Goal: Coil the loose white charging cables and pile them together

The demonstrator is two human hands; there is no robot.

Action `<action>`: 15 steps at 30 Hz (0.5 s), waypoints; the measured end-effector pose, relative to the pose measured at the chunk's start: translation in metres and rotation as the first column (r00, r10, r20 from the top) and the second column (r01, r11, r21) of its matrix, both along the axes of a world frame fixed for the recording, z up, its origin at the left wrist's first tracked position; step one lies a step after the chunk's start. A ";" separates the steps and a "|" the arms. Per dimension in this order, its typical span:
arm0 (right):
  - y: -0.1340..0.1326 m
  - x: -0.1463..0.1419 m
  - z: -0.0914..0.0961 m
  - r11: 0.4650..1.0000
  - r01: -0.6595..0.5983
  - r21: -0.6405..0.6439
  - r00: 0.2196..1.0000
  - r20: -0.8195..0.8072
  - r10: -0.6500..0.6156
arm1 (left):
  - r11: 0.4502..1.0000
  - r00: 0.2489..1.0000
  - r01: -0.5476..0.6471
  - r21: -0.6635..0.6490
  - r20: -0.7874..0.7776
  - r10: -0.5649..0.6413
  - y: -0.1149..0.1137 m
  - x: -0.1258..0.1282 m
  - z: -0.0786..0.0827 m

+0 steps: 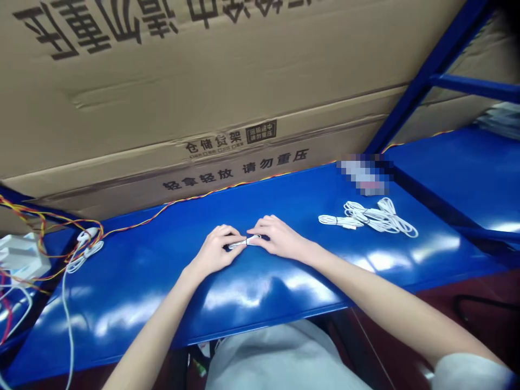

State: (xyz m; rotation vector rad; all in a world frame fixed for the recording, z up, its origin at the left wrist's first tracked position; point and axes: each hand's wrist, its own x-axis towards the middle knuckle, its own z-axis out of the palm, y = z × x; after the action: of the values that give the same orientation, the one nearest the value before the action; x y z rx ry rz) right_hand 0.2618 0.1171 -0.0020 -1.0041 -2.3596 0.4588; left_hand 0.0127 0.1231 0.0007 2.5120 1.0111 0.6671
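Both my hands meet at the middle of a glossy blue shelf (284, 281). My left hand (215, 250) and my right hand (278, 237) are both closed, pinching the two ends of a small bundled white cable (245, 242) that rests just above the shelf surface. The fingers of both hands hide most of the cable. To the right, apart from my hands, lies a loose pile of coiled white cables (371, 216).
Large cardboard boxes (203, 97) with printed characters stand along the back of the shelf. Red-and-yellow twisted wire (162, 208) runs along the back edge to a white device (20, 257) at the left. A blue rack post (422, 76) rises at right.
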 end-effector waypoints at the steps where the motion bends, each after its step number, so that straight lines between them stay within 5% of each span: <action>1: -0.001 0.001 -0.001 1.000 -0.011 0.007 1.000 -0.018 0.011 | 1.000 1.000 -0.005 -0.012 0.012 0.005 0.003 -0.001 0.000; 8: 0.003 -0.002 0.000 0.998 0.010 -0.057 0.998 -0.058 -0.014 | 0.995 0.994 0.028 -0.098 0.107 -0.017 0.015 -0.007 -0.005; 15: 0.007 -0.008 0.005 0.980 0.017 -0.197 0.984 -0.169 -0.051 | 0.960 0.960 -0.048 -0.277 0.253 0.121 0.011 -0.004 -0.003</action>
State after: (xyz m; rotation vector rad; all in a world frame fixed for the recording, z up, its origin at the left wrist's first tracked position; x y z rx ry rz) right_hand 0.2543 0.1237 0.0029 -1.0445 -2.1704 0.7452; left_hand 0.0092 0.1337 -0.0026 2.0886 1.0364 0.8102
